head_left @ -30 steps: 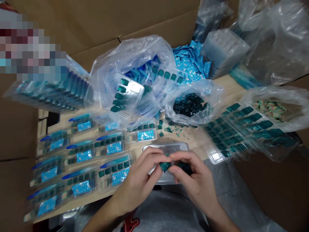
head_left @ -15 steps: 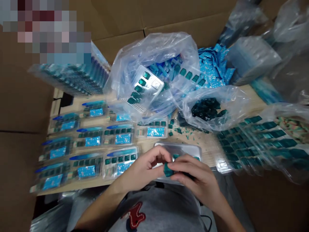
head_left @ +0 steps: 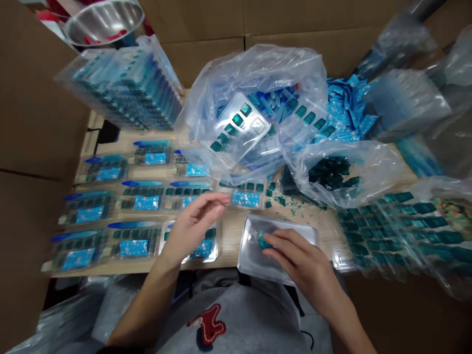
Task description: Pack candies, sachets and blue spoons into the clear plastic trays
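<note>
My right hand (head_left: 300,258) pinches a small dark-green translucent block (head_left: 263,241) between thumb and fingertips, at the upper left of a clear plastic blister tray (head_left: 248,260). Whether the block touches the tray floor I cannot tell. My fingers hide the tray's right half. To the left, my left hand (head_left: 195,223) hovers with its thumb apart from the fingers, holding nothing. Beneath it lie filled trays, one with a blue packet (head_left: 202,249). Beyond the tray, an open plastic bag (head_left: 376,167) holds more dark-green blocks (head_left: 328,172).
Rows of filled trays (head_left: 133,247) cover the table's left side. A tall stack of trays (head_left: 129,88) and a metal bowl (head_left: 105,22) stand behind. At the back are a large bag (head_left: 236,69) and blue packets (head_left: 348,108). Stacked green-filled trays (head_left: 387,231) lie right.
My hands have parted: the left moved away leftward and opened, while the right lowered the green block toward the tray's left part. The camera view has shifted a little.
</note>
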Available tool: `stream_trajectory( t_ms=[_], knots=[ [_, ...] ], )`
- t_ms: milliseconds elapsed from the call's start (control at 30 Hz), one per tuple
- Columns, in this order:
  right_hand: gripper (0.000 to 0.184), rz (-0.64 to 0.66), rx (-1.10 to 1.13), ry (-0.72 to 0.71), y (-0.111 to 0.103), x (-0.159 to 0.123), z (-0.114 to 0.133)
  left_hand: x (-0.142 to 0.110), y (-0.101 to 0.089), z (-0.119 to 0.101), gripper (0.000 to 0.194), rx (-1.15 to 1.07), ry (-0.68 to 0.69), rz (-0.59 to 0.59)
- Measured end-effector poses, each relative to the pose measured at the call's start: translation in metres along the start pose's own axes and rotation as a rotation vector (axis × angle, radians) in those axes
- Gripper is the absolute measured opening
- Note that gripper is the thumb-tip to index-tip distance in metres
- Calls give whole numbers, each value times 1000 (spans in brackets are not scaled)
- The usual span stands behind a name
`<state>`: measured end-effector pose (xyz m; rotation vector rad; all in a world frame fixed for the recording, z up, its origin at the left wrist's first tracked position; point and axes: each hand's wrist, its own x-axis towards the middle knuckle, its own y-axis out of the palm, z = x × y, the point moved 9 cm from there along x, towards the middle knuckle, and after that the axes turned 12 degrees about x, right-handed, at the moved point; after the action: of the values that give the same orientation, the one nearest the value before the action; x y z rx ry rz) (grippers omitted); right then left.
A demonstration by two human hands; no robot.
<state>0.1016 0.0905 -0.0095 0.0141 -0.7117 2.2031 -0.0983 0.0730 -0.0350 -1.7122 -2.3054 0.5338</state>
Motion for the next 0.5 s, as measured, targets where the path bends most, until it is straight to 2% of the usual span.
stream_trajectory(
  t_ms=[100,167,233,367,500],
  knots=[
    [23,199,-247,-54,28,12,7,0,-12,8,19,28,-18,-66],
    [17,290,-367,-92,44,19,10,-2,-8,9,20,36,-18,-34],
    [20,348,-426,-108,53,24,10,-4,0,8,20,52,-16,24],
    [30,402,-401,-88,50,24,7,-7,9,8,19,132,8,101],
    [32,385,-375,-70,43,20,5,-10,11,6,18,183,58,121]
  ],
)
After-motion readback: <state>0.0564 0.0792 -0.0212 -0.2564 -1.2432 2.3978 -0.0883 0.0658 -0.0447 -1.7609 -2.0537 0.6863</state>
